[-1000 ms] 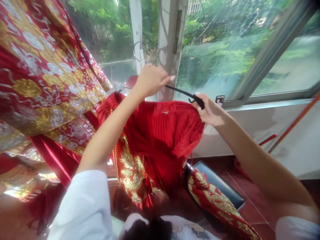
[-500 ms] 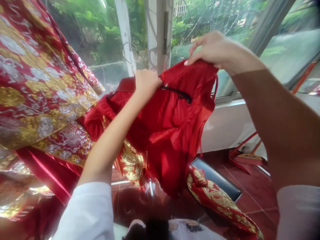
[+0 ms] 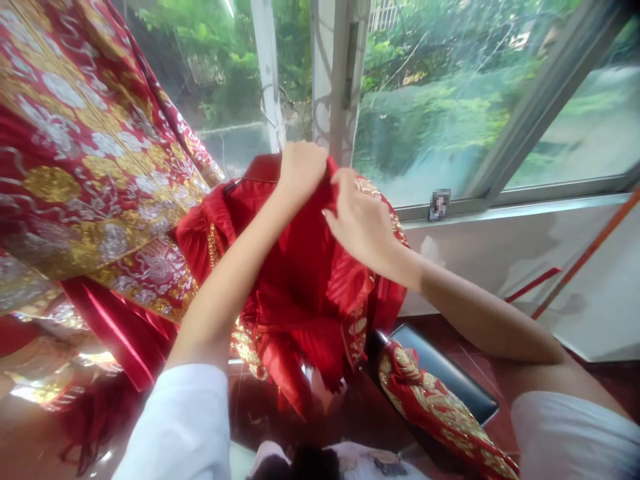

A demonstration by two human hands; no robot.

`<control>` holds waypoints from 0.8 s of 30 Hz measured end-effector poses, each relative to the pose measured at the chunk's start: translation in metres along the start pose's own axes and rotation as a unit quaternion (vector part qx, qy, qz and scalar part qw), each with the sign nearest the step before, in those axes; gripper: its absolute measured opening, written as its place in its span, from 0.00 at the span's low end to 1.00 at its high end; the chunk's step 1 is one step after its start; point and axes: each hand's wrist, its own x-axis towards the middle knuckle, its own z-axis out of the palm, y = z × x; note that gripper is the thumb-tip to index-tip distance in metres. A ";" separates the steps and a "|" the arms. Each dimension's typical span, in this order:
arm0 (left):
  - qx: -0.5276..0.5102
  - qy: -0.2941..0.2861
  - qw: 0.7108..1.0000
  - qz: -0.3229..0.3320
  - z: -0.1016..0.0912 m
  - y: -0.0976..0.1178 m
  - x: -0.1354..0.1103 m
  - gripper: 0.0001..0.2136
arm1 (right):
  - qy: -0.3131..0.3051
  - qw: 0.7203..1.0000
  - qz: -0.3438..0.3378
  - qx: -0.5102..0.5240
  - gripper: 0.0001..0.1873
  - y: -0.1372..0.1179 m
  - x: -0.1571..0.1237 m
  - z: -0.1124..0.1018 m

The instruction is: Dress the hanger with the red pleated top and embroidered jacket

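A red jacket [image 3: 310, 267] with gold embroidery hangs in front of me, its plain red inner side partly facing me. My left hand [image 3: 304, 167] is closed at the top of it, around the neck area; what part of a hanger lies inside that fist is hidden. On the left shoulder a short dark piece of the hanger [image 3: 231, 187] peeks out. My right hand [image 3: 363, 223] is at the jacket's right shoulder, thumb and fingers curled on the red cloth beside the collar. Gold embroidery shows just behind this hand.
A large red, gold and silver embroidered garment [image 3: 100, 153] hangs close at left. Windows with a pale sill [image 3: 500, 212] stand ahead. Below right, a black flat-topped object [image 3: 450, 367] sits on the red tiled floor, near a red-gold cloth bundle [image 3: 430, 400]. An orange pole [image 3: 585, 257] leans right.
My right hand has come down and inward, from holding the jacket's right side up to its shoulder near my left hand. That side now covers the dark hanger arm. The view has shifted slightly right.
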 end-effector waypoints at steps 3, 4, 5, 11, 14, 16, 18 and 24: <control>0.014 -0.026 0.999 0.032 -0.009 -0.010 -0.002 0.18 | 0.026 0.997 0.066 0.043 0.27 0.048 0.004 -0.008; 0.003 -0.043 0.998 0.052 -0.013 -0.013 -0.002 0.19 | 0.013 0.994 0.084 0.070 0.23 0.064 0.009 -0.014; -0.008 -0.061 0.996 0.068 -0.017 -0.015 0.000 0.21 | -0.016 0.989 0.099 0.107 0.19 0.080 0.017 -0.022; 0.006 -0.151 0.987 0.050 -0.031 -0.008 0.014 0.30 | -0.198 0.932 0.168 0.253 0.20 0.117 0.112 -0.068; 0.053 -0.151 0.987 0.030 -0.029 -0.002 0.015 0.27 | -0.113 0.975 0.140 0.129 0.23 0.091 0.145 -0.089; 0.070 -0.126 0.989 0.017 -0.026 0.000 0.012 0.25 | -0.028 0.997 0.060 0.026 0.20 0.058 0.134 -0.099; 0.068 -0.107 0.992 0.019 -0.023 -0.001 0.010 0.26 | 0.021 0.998 -0.015 -0.061 0.22 0.021 0.096 -0.095; 0.044 -0.089 0.993 0.060 -0.015 -0.009 0.005 0.27 | -0.046 0.983 -0.078 -0.160 0.27 -0.032 -0.020 -0.004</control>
